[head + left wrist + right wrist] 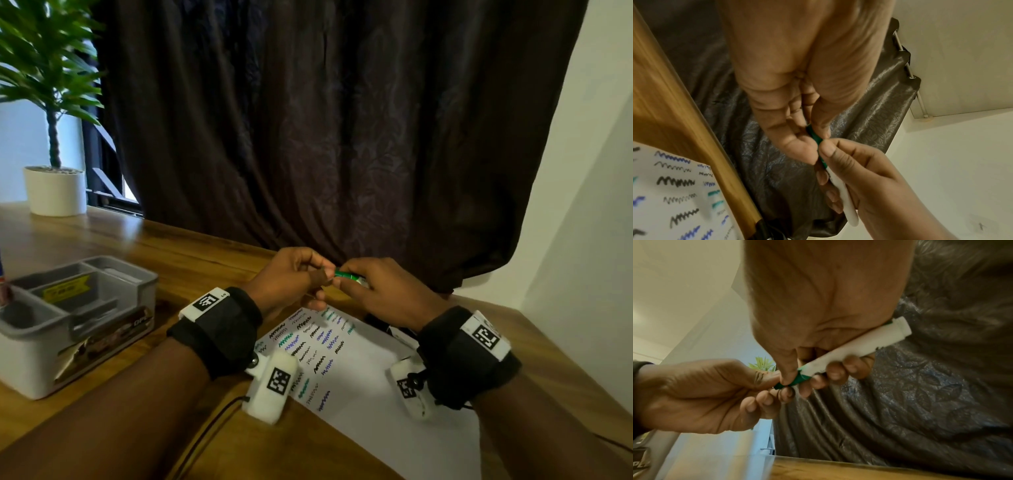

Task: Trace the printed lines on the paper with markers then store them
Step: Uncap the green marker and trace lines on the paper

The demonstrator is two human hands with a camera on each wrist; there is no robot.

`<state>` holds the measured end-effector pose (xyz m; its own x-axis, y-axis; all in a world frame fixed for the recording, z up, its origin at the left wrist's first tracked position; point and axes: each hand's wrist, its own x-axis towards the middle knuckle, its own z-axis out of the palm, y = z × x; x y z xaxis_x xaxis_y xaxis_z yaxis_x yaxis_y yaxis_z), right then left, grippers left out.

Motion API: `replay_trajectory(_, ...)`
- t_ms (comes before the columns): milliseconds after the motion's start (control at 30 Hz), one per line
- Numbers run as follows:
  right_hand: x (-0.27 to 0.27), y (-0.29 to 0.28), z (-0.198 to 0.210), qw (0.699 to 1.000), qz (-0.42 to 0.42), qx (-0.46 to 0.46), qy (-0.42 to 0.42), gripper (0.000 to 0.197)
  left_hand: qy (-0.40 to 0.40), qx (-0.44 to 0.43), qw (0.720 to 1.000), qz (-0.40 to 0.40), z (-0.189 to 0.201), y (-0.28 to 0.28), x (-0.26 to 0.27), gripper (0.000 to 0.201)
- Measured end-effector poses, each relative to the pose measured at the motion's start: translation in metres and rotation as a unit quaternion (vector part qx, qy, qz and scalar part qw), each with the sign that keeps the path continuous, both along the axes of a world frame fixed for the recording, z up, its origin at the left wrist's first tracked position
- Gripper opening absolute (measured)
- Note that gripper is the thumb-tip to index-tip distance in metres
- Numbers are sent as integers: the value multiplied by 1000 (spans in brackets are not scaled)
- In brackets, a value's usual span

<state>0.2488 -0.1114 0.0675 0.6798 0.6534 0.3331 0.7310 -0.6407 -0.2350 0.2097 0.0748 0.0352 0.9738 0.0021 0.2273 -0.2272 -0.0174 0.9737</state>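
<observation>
- Green-capped white marker is held in the air above the far end of the paper.
- Right hand is wrapped around its white barrel.
- Left hand pinches the green cap.
- Grey organizer tray sits well to the left on the wooden table.

On the surface the paper lies at the near right, an organiser tray to its left, a potted plant behind that, and a curtain hangs beyond the far edge.
</observation>
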Motion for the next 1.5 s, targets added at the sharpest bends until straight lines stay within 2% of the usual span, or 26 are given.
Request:
replay_trajectory(133,4,0,0,1000,2,-9,-4,19,-1,-4,1000,-8,-1,-1,-2,9)
replay_trajectory(767,0,-1,-4,993,3,-49,-108,28,-16,-26,999,20,-5,-4,-3,10)
replay_trajectory(967,1,-6,6,999,-33,-39,-13,25,29,12,999,19,-3,-2,-4,16)
replay_trajectory(1033,5,-10,9,997,-44,-29,57,26,55,38,998,18,-1,2,-5,15)
replay_trajectory(1133,11,-18,15,984,-49,41,164,22,76,76,994,22,1,7,-6,13)
replay_trajectory(1267,12,-31,20,935,-13,159,316,43,113,99,988,18,0,7,-3,13)
replay_trajectory(1367,7,-33,20,880,30,267,391,30,156,113,981,-2,-3,8,-2,15)
replay_trajectory(1433,2,-32,17,827,28,347,442,22,173,124,977,-9,-5,9,-1,18)
replay_trajectory(1500,-2,-31,12,743,39,421,520,26,180,135,974,-18,-7,10,0,21)
